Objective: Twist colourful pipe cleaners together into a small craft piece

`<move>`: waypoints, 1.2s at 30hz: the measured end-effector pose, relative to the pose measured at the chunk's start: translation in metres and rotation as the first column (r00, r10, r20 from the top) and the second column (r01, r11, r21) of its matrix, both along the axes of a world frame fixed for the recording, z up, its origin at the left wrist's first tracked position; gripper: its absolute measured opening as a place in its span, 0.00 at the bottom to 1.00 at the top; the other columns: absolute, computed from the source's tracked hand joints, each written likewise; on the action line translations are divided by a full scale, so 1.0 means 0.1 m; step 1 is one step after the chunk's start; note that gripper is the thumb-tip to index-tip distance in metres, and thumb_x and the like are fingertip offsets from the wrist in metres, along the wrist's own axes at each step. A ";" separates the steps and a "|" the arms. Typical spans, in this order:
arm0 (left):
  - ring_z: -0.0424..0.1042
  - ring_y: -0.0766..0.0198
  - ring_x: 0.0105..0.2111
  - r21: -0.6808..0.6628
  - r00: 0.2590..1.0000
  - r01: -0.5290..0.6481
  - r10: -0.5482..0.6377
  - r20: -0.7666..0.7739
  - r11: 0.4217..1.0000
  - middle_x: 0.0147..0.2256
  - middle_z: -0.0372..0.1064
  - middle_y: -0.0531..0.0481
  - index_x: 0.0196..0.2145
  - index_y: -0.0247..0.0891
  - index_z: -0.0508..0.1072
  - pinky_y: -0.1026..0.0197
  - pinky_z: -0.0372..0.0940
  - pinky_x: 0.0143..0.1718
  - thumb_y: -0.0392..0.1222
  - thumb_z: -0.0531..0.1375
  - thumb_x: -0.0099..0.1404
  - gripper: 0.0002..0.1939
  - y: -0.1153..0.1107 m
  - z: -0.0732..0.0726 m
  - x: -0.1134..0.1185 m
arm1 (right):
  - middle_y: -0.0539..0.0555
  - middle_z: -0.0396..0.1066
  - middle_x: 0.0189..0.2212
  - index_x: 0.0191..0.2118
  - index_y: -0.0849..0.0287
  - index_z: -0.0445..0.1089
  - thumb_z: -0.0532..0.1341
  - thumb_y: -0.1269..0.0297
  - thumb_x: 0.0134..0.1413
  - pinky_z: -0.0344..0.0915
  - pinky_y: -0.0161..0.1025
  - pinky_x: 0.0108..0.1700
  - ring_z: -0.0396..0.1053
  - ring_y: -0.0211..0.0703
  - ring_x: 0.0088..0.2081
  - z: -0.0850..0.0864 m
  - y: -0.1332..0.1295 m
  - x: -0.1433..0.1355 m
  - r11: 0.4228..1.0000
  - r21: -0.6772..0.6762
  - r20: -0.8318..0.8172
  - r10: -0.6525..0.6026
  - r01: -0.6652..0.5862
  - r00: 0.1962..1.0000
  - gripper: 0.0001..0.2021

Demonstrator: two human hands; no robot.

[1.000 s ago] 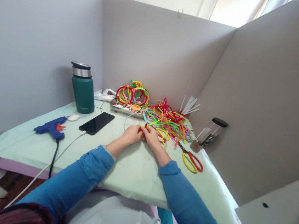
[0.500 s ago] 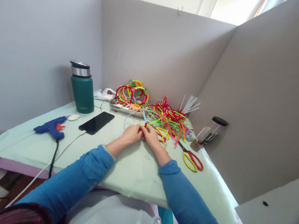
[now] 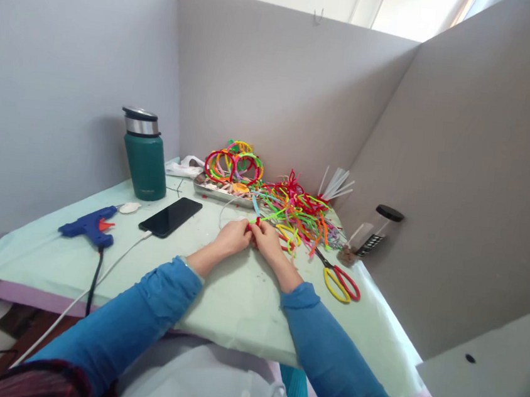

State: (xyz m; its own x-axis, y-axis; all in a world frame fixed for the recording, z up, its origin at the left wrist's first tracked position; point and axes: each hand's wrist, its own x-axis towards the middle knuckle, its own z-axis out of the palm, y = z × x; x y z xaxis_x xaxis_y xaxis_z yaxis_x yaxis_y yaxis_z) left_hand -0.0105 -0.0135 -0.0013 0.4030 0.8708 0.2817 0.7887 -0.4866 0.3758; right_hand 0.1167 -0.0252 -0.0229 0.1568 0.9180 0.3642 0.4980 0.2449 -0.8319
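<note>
My left hand point(image 3: 234, 237) and my right hand point(image 3: 268, 241) meet over the middle of the table, fingertips pinched close together. Between them is a fuzzy red pipe cleaner point(image 3: 257, 222), mostly hidden by the fingers. A thin pale curved strand point(image 3: 222, 213) arcs up from beside my left hand; whether it joins the held piece I cannot tell. Just beyond the fingertips lies a light blue strip point(image 3: 255, 206). Yellow-and-red handles point(image 3: 291, 236) of what look like scissors lie right of my right hand, partly under loose pipe cleaners.
Behind the hands are a metal tray point(image 3: 225, 196) with colourful hoops point(image 3: 233, 167) and a pipe-cleaner heap point(image 3: 299, 205). Scissors point(image 3: 341, 284) and a clear jar point(image 3: 375, 232) are at right. On the left are a blue glue gun point(image 3: 89, 225), corded phone point(image 3: 171, 216) and green bottle point(image 3: 145, 164).
The view has shifted very slightly. Both hands keep the same pinched pose at the same spot, and nothing on the table has visibly moved.
</note>
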 end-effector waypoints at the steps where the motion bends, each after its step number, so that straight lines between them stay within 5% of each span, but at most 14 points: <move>1: 0.70 0.59 0.35 0.002 1.000 0.002 -0.002 0.002 1.000 0.33 0.72 0.43 0.36 0.35 0.70 0.62 0.60 0.34 0.41 0.50 0.61 0.11 0.00 0.00 0.00 | 0.46 0.60 0.17 0.22 0.58 0.59 0.53 0.57 0.50 0.54 0.32 0.25 0.58 0.36 0.22 0.00 0.00 0.00 1.000 0.000 0.003 0.001 -0.001 1.000 0.11; 20: 0.70 0.60 0.34 0.013 1.000 0.012 -0.013 0.015 1.000 0.33 0.72 0.44 0.35 0.35 0.69 0.63 0.59 0.33 0.40 0.50 0.61 0.10 0.01 0.00 0.00 | 0.46 0.61 0.17 0.24 0.58 0.60 0.54 0.56 0.49 0.54 0.32 0.24 0.59 0.35 0.22 -0.01 0.01 0.00 0.999 -0.017 -0.049 0.027 -0.028 0.998 0.11; 36: 0.70 0.62 0.33 0.027 0.998 -0.021 0.020 0.062 0.999 0.31 0.73 0.45 0.34 0.35 0.71 0.64 0.58 0.33 0.44 0.51 0.62 0.13 -0.02 0.04 0.01 | 0.44 0.59 0.14 0.23 0.58 0.58 0.56 0.54 0.48 0.55 0.30 0.18 0.57 0.32 0.16 0.00 0.00 -0.01 0.997 -0.030 -0.281 0.064 -0.076 0.958 0.13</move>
